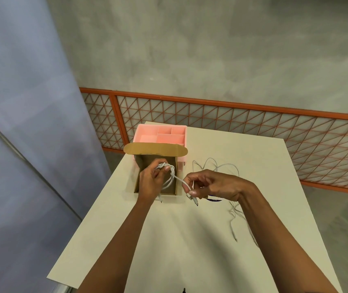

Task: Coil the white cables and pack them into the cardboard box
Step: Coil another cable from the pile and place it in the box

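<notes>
Both forearms enter from the bottom edge, elbows cut off. On the white table (pixel 190 240), the left hand (pixel 151 180) curls its fingers round a coiled cable (pixel 170 177), smooth white loops held over the open cardboard box (pixel 155 150). How many loops it holds is hard to count. The right hand (pixel 213 186) pinches the cable's free end between thumb and forefinger, with the plug hanging just below. A dark blue shape under that hand is mostly hidden. Thin loose cables (pixel 231 223) sprawl beyond the right wrist, partly covered by the arm. The box's rounded flap hides part of a pink plastic organizer (pixel 147 132) with square compartments.
</notes>
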A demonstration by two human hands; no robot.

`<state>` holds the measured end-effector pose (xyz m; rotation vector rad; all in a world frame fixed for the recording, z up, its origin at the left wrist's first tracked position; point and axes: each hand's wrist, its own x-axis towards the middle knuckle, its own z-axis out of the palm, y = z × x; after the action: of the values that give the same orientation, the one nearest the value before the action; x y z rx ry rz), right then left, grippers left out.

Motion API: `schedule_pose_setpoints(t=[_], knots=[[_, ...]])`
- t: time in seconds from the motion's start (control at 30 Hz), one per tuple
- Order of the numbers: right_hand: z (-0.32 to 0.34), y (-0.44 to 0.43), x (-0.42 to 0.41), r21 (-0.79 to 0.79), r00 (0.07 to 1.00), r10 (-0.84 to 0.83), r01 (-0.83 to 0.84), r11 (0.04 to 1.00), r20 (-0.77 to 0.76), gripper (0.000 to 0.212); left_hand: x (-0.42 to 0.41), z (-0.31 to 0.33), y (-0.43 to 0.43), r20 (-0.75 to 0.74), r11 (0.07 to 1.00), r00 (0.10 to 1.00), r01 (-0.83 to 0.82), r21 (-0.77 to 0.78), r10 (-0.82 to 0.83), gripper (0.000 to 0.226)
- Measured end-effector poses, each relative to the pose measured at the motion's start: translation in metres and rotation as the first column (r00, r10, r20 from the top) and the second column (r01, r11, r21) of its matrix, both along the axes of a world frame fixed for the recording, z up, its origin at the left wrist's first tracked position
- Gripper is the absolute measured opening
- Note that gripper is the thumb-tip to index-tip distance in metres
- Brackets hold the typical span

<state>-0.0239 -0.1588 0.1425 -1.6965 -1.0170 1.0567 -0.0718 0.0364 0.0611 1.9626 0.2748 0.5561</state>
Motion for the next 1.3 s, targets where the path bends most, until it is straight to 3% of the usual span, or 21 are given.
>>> schedule_pose_setpoints(t=[0.17, 0.33, 0.43, 0.53, 0.63, 0.7, 0.9, 1.13, 1.3], knots=[[0.006, -0.012, 0.009, 0.009, 0.986, -0.111, 0.113, 0.994, -0.128, 0.016, 0.001, 0.007, 0.005, -0.023, 0.987, 0.999, 0.029, -0.157, -0.033, 0.004], [0.006, -0.014, 0.018, -0.035, 0.864, -0.353, 0.365, 0.930, -0.359, 0.007, -0.003, 0.012, 0.011, -0.070, 0.950, 0.986, 0.128, -0.284, -0.154, 0.003], [-0.003, -0.016, 0.027, -0.088, 0.810, -0.533, 0.528, 0.844, -0.245, 0.018, -0.007, 0.016, 0.011, -0.063, 0.899, 0.962, 0.225, -0.375, -0.267, 0.006], [-0.008, -0.018, 0.031, -0.075, 0.791, -0.598, 0.593, 0.802, -0.130, 0.021, -0.009, 0.021, 0.010, -0.081, 0.818, 0.918, 0.303, -0.490, -0.388, 0.006], [-0.011, -0.020, 0.034, -0.057, 0.758, -0.649, 0.646, 0.761, -0.070, 0.020, -0.011, 0.027, 0.007, -0.078, 0.762, 0.879, 0.359, -0.540, -0.470, 0.025], [-0.014, -0.021, 0.035, -0.036, 0.738, -0.674, 0.673, 0.739, -0.036, 0.019, -0.010, 0.030, 0.003, -0.057, 0.744, 0.863, 0.397, -0.538, -0.502, 0.033], [-0.024, -0.017, 0.029, 0.041, 0.666, -0.744, 0.746, 0.665, -0.051, 0.017, -0.004, 0.035, -0.006, -0.048, 0.813, 0.900, 0.367, -0.453, -0.433, 0.018], [-0.048, -0.009, 0.020, 0.106, 0.584, -0.811, 0.808, 0.580, -0.013, 0.014, -0.002, 0.038, -0.013, -0.042, 0.850, 0.922, 0.337, -0.404, -0.386, 0.015], [-0.052, 0.007, 0.005, 0.101, 0.525, -0.807, 0.849, 0.519, -0.269, 0.014, 0.000, 0.037, -0.015, -0.021, 0.875, 0.939, 0.311, -0.371, -0.343, 0.015]])
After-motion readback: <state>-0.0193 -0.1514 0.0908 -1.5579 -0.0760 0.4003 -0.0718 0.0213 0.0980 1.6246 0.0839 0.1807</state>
